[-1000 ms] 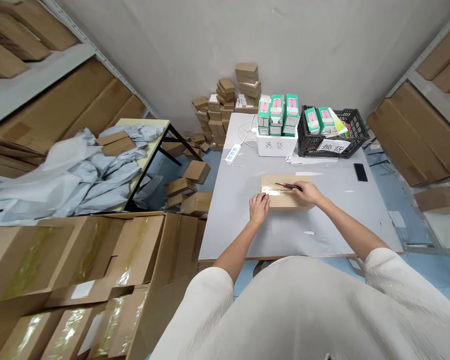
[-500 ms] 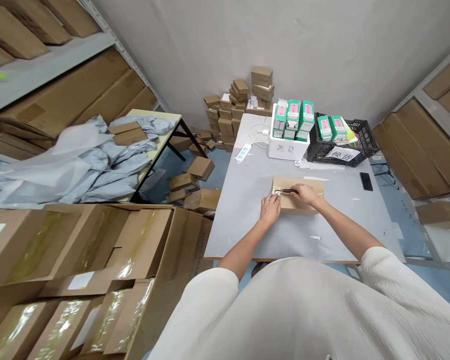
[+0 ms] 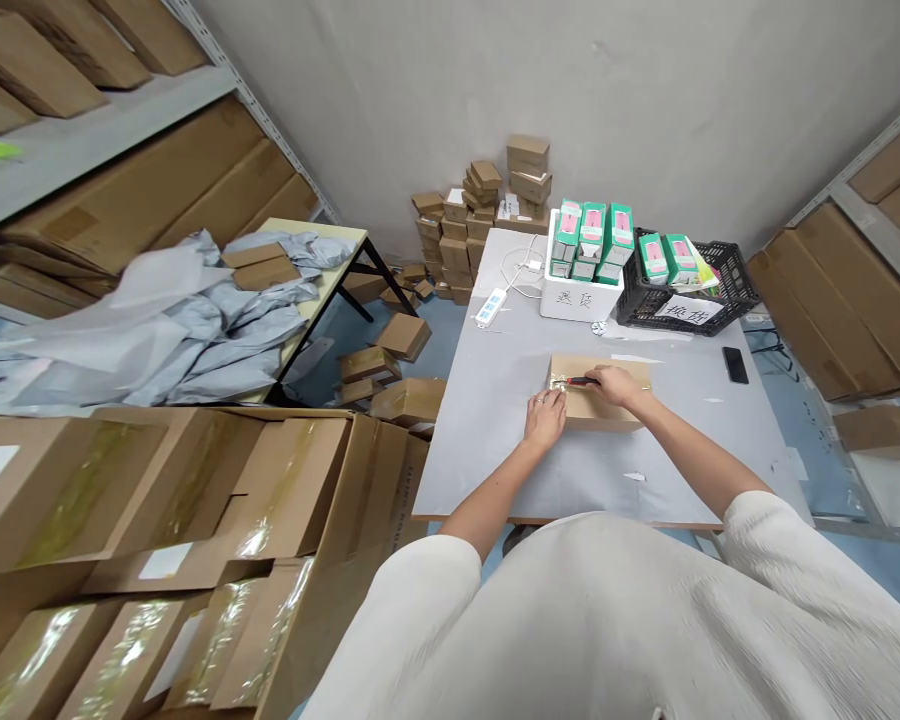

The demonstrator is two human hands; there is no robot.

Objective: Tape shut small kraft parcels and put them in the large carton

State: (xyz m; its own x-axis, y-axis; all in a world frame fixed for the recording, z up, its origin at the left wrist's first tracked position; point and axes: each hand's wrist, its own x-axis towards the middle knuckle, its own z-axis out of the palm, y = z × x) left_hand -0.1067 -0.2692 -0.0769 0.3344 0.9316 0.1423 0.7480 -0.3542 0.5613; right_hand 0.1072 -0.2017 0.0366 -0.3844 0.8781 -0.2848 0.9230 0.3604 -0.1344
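A brown cardboard box (image 3: 607, 412), sealed with shiny clear tape, lies flat on the grey-topped table (image 3: 487, 450). My right hand (image 3: 616, 386) is closed around a red and black utility knife (image 3: 582, 380). The knife lies across the box top, its tip pointing left at the tape near the left end; whether the blade is in the tape is too small to see. At the box's near left corner, my left hand (image 3: 546, 418) holds the box, fingers bent over its edge.
Behind the box stand a white bin (image 3: 581, 300) and a black crate (image 3: 731, 285), both holding green and pink boxes. A phone (image 3: 735, 365) lies to the right, a power strip (image 3: 490, 308) to the left. A large carton (image 3: 367, 480) of taped boxes flanks the table.
The view has shifted slightly, moving everything a little to the right in the picture. Both hands and the utility knife keep nearly the same place on the box.
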